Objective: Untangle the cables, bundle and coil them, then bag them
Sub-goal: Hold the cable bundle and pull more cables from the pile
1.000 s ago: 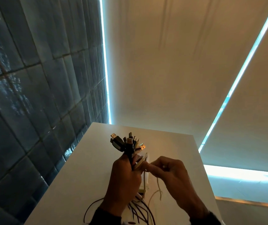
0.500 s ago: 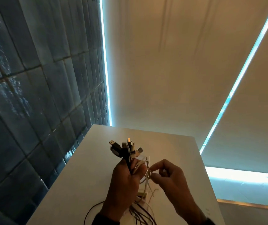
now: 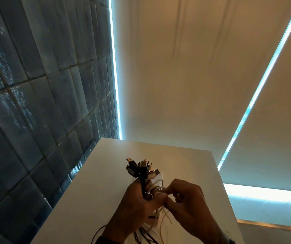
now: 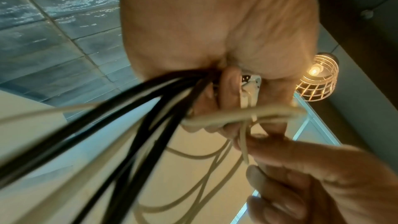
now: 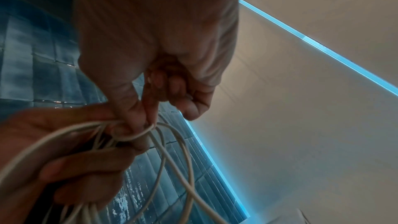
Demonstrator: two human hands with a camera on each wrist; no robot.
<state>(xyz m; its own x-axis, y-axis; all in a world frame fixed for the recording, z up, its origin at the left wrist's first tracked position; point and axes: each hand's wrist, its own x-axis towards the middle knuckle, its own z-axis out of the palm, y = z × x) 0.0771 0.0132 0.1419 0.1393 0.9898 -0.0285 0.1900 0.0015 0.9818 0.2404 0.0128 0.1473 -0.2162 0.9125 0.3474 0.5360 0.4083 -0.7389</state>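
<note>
A: Left hand (image 3: 135,201)?
B: Fist clenched round the cables (image 3: 142,175), held above the table (image 3: 91,191), plugs (image 3: 139,166) upward.
A: Right hand (image 3: 185,199)?
B: Thumb and forefinger pinch a white cable (image 5: 137,136) beside the left fist.
A: Beyond?
B: Tiled wall (image 3: 35,103), blinds (image 3: 185,76).

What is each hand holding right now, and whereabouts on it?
The left hand grips the cable bundle just below its plugs. The right hand pinches a thin white cable beside that grip.
</note>
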